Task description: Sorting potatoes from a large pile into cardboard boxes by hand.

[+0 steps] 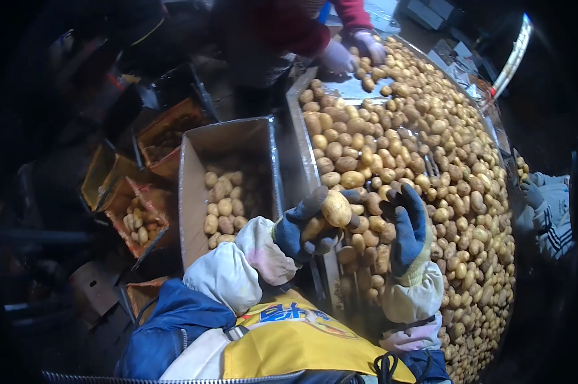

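Observation:
My left hand (301, 228), in a blue-coated glove, holds a pale potato (336, 209) at its fingertips, and a second potato (313, 228) lies against its palm. To the right, my right hand (408, 228), gloved alike, is raised over the potato heap with fingers spread and nothing in its grasp. Beneath both hands a wide sorting table with a metal edge (304, 144) bears a thick layer of loose potatoes (454, 192). Left of the table stands a deep cardboard box (193, 192) with potatoes (224, 207) inside.
Orange-rimmed crates (161, 144) stand at the left, one holding potatoes (137, 223). Across the table's far end, a co-worker's gloved hands (339, 57) touch potatoes. Another person's gloved hand (532, 192) and striped sleeve (555, 221) show at the right. A pale curved strip (513, 57) rises at upper right.

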`<state>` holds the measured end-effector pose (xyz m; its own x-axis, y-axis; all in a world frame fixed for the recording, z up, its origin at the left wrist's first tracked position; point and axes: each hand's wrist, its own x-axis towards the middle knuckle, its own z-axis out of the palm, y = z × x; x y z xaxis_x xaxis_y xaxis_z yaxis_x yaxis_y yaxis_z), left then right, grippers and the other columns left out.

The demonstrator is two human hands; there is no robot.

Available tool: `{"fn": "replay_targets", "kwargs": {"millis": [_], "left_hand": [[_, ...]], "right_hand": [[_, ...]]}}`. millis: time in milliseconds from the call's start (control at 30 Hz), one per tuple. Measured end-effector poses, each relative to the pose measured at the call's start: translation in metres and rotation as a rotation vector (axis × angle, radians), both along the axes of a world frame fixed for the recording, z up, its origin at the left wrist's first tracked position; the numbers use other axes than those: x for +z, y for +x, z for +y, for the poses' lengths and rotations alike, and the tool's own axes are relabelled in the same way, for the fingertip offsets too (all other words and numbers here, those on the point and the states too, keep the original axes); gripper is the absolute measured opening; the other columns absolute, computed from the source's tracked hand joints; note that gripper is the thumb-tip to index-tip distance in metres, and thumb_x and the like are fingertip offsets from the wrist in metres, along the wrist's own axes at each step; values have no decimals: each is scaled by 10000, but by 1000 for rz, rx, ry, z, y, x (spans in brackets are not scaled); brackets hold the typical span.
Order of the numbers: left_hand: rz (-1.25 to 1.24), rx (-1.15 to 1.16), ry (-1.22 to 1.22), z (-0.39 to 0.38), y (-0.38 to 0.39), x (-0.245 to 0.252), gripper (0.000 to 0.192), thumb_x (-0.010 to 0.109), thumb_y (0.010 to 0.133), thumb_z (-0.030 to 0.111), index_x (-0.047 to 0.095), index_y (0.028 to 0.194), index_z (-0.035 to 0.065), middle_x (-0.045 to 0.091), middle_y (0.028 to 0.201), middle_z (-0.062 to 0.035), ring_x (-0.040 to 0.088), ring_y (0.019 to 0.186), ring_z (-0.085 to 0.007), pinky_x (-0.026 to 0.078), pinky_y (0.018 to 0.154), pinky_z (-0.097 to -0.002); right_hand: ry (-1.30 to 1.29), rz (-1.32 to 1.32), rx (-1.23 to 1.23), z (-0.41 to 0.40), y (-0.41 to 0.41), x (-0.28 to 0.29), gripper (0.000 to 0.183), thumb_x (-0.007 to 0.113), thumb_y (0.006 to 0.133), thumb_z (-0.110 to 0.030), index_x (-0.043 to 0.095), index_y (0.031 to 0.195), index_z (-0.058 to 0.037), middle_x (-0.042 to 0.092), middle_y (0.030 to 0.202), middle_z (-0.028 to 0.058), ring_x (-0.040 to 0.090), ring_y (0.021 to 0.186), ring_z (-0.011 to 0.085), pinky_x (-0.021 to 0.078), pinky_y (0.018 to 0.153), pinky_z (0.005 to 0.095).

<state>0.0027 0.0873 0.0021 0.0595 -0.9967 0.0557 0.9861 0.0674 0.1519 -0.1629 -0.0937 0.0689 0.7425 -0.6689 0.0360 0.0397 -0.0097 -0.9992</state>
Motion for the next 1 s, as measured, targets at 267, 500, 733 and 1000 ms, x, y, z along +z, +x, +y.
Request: {"fn": "replay_targets", "kwargs": {"millis": [267,500,733,1000], "left_hand": [[-689,248,347,62,-20,31,352,607,1133,346,655,1410,134,685,1321,7,632,1101,-87,476,829,-230],[-695,-36,628,92,-21,46,518,631,1110,482,652,1407,58,722,1031,-47,661,743,-129,509,598,-264],[-541,363,662,165,-27,37,506,517,1188,354,528,1623,96,728,1387,-143,752,955,-165,593,639,-225],[-120,859,742,235,-38,38,524,574,1119,429,599,1559,143,702,1455,-130,740,1177,-267,648,770,-338]], "right_hand": [[19,30,311,53,1,-13,761,839,972,-160,491,1625,20,602,1554,193,617,1381,274,513,1149,405],[-44,308,465,84,20,-13,551,715,1089,-213,565,1546,54,711,1383,164,676,1280,221,549,1095,377],[-128,199,413,103,67,-14,579,662,1130,-326,538,1577,21,752,1290,160,720,1176,221,559,1060,364],[-1211,350,468,103,62,-21,602,747,1029,-244,576,1582,-80,605,1561,221,546,1468,435,411,1235,536]]}}
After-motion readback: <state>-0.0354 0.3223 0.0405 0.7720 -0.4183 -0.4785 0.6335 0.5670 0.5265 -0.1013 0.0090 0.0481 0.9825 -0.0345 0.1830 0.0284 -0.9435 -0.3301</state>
